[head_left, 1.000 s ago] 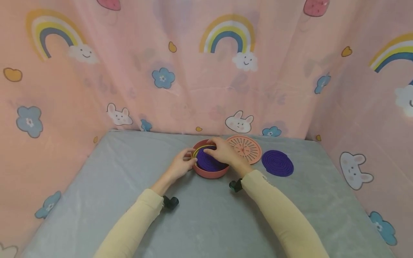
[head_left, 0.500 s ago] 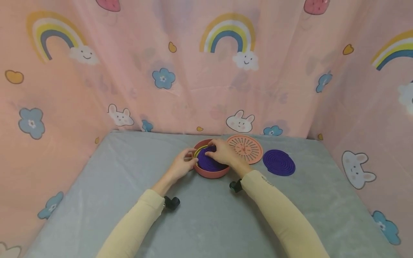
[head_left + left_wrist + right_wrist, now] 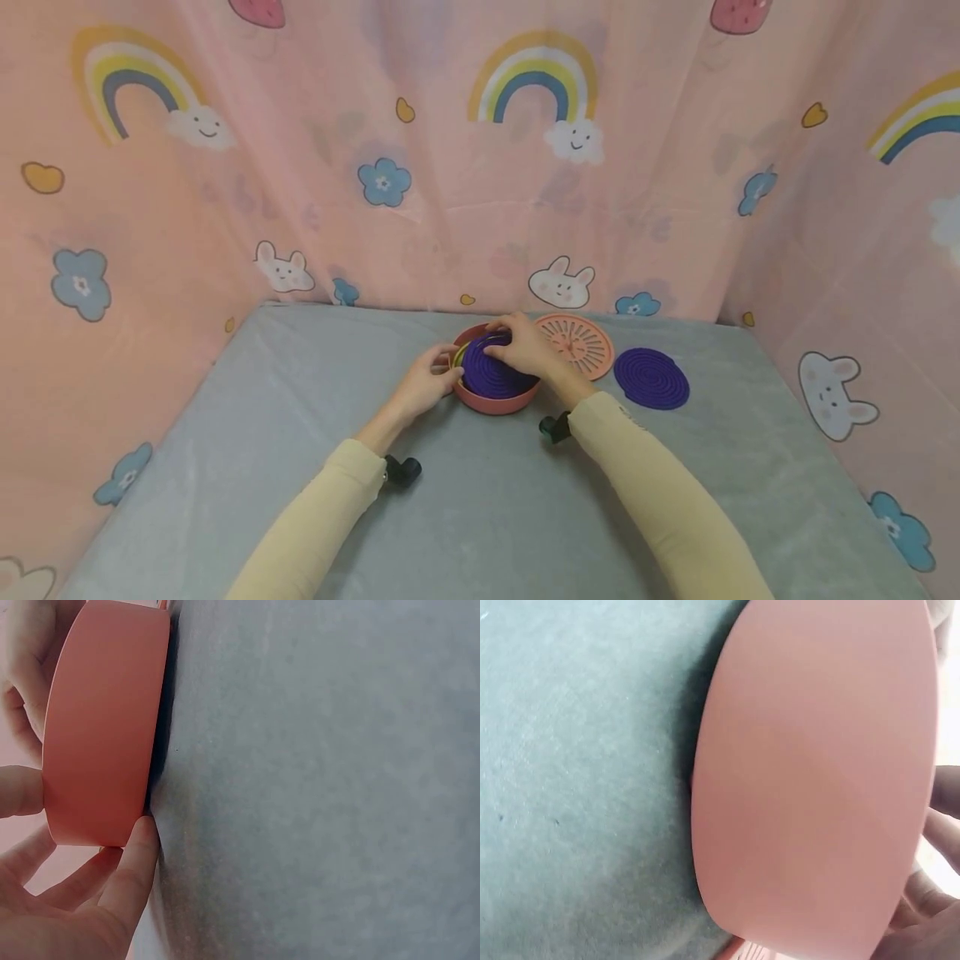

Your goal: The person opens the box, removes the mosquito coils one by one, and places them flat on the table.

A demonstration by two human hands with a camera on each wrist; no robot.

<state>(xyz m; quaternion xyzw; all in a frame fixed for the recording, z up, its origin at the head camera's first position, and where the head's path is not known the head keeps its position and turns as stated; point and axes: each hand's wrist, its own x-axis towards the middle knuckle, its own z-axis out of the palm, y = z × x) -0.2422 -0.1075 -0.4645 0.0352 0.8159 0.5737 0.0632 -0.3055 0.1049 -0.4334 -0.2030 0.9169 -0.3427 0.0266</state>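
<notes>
A round salmon-pink container [image 3: 498, 406] stands near the back of the table; its outer wall [image 3: 105, 727] fills much of both wrist views. My left hand [image 3: 426, 383] grips it at the left side, thumb at the rim and fingers [image 3: 135, 862] along the wall. Inside the container, a purple spiral-coiled coaster [image 3: 491, 373] is tilted up, its far edge raised. My right hand [image 3: 531, 346] reaches over the rim and pinches that far edge. A yellow coaster [image 3: 460, 355] shows as a thin strip beneath it. Whatever else lies inside is hidden.
A salmon-pink slotted disc [image 3: 588, 346], perhaps the container's lid, lies behind and to the right. Further right, a second purple coiled coaster [image 3: 651, 379] lies flat on the grey cloth [image 3: 480, 517]. A pink patterned curtain [image 3: 420, 242] encloses the table's back and sides.
My right hand has lifted slightly, raising the far edge of the purple coaster so it tilts more. The left hand stays on the container.
</notes>
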